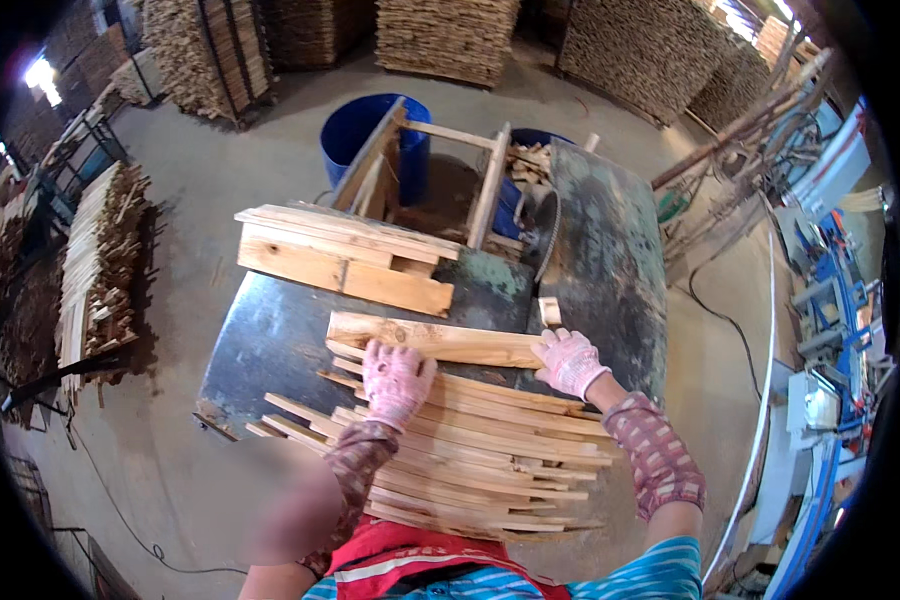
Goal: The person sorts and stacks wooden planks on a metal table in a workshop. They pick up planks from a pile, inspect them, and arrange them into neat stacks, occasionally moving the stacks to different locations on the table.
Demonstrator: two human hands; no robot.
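A pale wooden board (470,345) lies crosswise on the dark metal saw table in front of me. My left hand (398,385), in a pink glove, is closed at its near edge, left of the middle; the fingertips are partly hidden. At the board's right end, my right hand (570,364), gloved alike, grips it with the fingers curled round. A small wood offcut (550,311) sits just beyond the right hand. Between me and the board lies a layer of narrow wooden strips (490,440), side by side, their ends uneven.
A round saw blade (551,240) stands up through the table (610,230) beyond the offcut. Several stacked boards (345,262) lie at the table's far left. Behind are a blue barrel (413,150) and a wooden frame (489,190). A strip pile (95,270) stands left; machinery (820,400) lines the right.
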